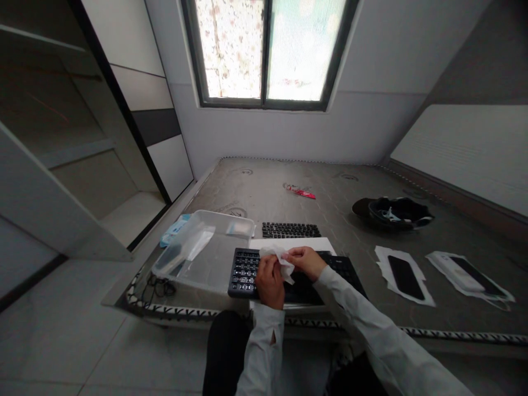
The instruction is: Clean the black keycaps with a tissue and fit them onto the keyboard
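A crumpled white tissue or wipe (pixel 270 251) is pinched between both my hands, above a black keyboard (pixel 243 273). My left hand (pixel 270 281) is closed on its lower left side, over the keys. My right hand (pixel 306 262) grips the right side, fingertips close to those of the left. Much of the keyboard's middle is hidden by my hands and forearms. Under its far edge shows a flat white surface (pixel 325 243). Just beyond lies a separate panel of black keys (pixel 291 230).
A clear plastic box (pixel 220 269) with packets inside stands left, beside a blue packet (pixel 171 234) and a black cable (pixel 159 289). Rightward are a black cap (pixel 396 213), a phone on a white sheet (pixel 405 276) and another sheet with devices (pixel 462 275). A red item (pixel 303 192) lies farther back.
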Demonstrator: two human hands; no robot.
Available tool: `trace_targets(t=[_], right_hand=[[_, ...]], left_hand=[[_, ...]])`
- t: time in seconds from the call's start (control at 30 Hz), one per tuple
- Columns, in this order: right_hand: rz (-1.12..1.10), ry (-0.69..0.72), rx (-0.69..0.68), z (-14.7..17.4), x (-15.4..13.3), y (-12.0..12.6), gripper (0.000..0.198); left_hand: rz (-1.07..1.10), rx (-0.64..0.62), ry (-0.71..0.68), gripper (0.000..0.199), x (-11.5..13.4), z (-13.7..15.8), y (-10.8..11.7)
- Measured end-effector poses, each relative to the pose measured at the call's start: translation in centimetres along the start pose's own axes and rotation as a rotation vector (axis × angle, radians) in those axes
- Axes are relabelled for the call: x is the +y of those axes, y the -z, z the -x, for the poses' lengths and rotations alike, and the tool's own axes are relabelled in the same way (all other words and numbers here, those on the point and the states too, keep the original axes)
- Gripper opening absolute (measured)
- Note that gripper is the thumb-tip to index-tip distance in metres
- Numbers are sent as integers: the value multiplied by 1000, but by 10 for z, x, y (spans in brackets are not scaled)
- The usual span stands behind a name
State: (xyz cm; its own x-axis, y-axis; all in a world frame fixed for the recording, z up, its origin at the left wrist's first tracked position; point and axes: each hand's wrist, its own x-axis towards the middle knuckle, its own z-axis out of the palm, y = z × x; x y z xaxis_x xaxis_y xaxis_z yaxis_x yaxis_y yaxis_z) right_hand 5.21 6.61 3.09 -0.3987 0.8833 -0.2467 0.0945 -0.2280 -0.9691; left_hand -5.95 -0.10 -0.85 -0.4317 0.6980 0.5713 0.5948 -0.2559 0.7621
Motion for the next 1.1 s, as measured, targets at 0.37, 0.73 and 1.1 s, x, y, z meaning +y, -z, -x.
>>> trace_targets(t=[0.37,0.73,1.1], right_hand=[[12,129,-66,18,-11,3,45],[84,109,-39,29,-27,9,40],[-378,77,-48,50,-19,10,35]], left_hand=[[176,-42,75,17,16,-5,9],[205,-61,72,19,19,-4,10],[488,-59,274,23,41,5,7]])
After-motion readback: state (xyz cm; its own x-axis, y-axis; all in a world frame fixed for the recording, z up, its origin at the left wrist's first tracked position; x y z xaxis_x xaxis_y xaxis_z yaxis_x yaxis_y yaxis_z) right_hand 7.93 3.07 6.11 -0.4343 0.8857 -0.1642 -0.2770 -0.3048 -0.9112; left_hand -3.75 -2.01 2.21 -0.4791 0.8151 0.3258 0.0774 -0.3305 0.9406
